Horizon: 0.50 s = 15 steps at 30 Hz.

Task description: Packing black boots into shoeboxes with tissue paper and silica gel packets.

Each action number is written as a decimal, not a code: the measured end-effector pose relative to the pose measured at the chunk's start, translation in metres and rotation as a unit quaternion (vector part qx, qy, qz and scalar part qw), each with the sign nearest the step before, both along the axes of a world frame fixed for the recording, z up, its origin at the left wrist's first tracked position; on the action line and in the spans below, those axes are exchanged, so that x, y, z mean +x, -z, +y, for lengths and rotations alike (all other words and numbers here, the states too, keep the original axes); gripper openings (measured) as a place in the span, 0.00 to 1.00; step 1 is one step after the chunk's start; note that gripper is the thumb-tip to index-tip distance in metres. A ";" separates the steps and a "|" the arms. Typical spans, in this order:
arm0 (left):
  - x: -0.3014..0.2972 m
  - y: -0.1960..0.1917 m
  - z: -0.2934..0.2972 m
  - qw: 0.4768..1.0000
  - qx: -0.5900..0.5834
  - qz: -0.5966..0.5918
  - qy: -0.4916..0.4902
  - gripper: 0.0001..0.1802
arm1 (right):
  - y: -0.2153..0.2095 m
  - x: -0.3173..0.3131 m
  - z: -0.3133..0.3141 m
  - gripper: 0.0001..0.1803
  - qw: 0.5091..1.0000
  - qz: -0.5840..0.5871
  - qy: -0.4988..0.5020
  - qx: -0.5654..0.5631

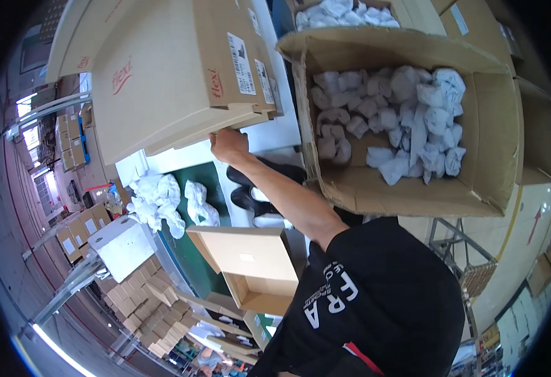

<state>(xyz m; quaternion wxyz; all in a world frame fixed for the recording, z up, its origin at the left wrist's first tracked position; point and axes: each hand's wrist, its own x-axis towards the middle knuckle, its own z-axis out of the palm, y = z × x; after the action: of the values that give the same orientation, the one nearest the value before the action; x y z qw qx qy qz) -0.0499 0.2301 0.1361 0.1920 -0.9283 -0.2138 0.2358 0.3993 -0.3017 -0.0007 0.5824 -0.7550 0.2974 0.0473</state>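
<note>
Right hand (230, 147) is touching the lower edge of a big tan box (143, 81), fingers folded in narrow; fingertips are hiding at the edge, so can't tell if it's gripping or just pushing. Left hand is sitting out of view, can't tell its state. Tan box is standing upper left over a white table (286, 135); its top is running out of frame, its labelled end is facing right, its long axis seems to be running left to right, lower edge slanting up to the right, lens bending it. Another tan box (71, 50) is showing partly behind it. Right forearm (288, 188) is covering part of some black shoes (241, 200); count is staying unclear. White crumpled paper (156, 201) is lying left, over a green surface (187, 251). Below, an open box (250, 245) is facing up, black shirt (407, 295) overlapping its right side. Right, a large carton (407, 202) is holding paper wads (407, 113). Far boxes (149, 301) are blurring toward the dark rim
</note>
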 end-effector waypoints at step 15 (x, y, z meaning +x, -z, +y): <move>-0.074 0.133 -0.085 0.986 -0.081 -0.095 -0.108 0.40 | 0.021 0.128 -0.079 0.37 0.992 0.000 0.032 -0.126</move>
<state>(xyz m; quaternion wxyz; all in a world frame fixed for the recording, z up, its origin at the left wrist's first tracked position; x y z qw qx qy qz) -0.1234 0.1452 0.0034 0.0689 -0.9305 -0.3102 0.1821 0.5273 -0.3807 -0.0219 0.4841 -0.8124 0.3250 -0.0086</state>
